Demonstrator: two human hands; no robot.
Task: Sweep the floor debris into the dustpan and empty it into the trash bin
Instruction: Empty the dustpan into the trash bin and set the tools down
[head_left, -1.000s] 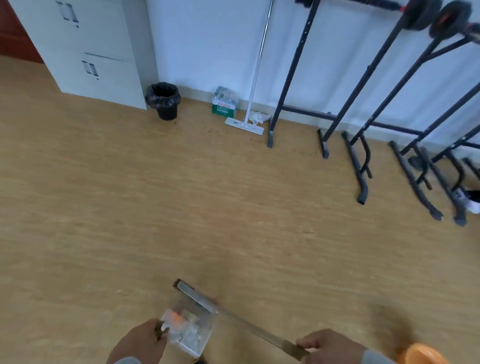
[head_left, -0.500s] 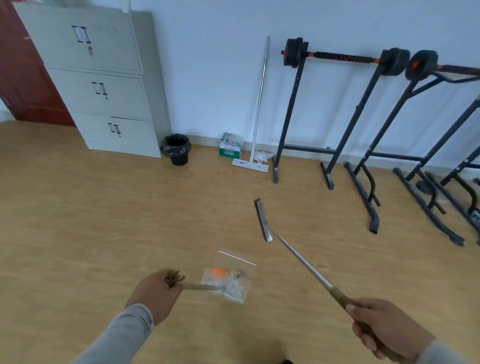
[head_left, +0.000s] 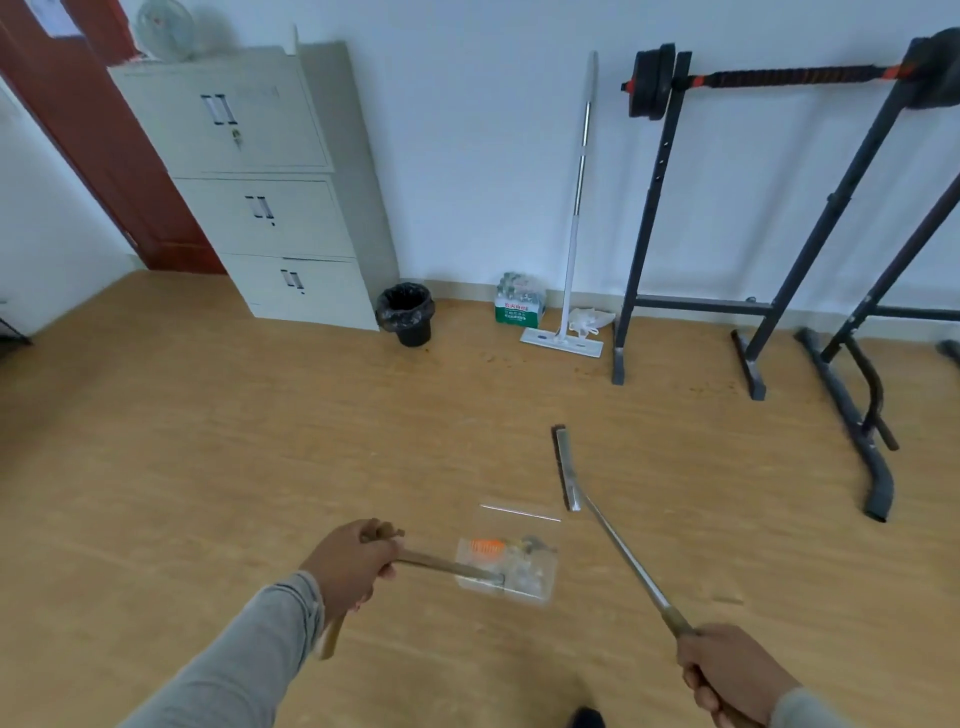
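My left hand (head_left: 350, 564) grips the handle of a clear dustpan (head_left: 511, 558), held low in front of me. Inside the pan lie an orange piece and pale scraps of debris (head_left: 501, 556). My right hand (head_left: 732, 675) is closed around the long metal handle of a flat-headed broom (head_left: 565, 470), whose head points away from me, just right of the pan. A black trash bin (head_left: 406, 314) lined with a black bag stands against the far wall beside the cabinet, well ahead of the dustpan.
A grey filing cabinet (head_left: 249, 182) stands at the back left beside a red-brown door. A green water-bottle pack (head_left: 518, 306) and a white flat mop (head_left: 569, 291) rest by the wall. Black barbell racks (head_left: 753, 312) fill the right side, their feet reaching onto the wooden floor.
The view has lifted from the floor toward the wall. Both tools were raised off the floor; the dustpan carries the debris, and the bin looks nearer.
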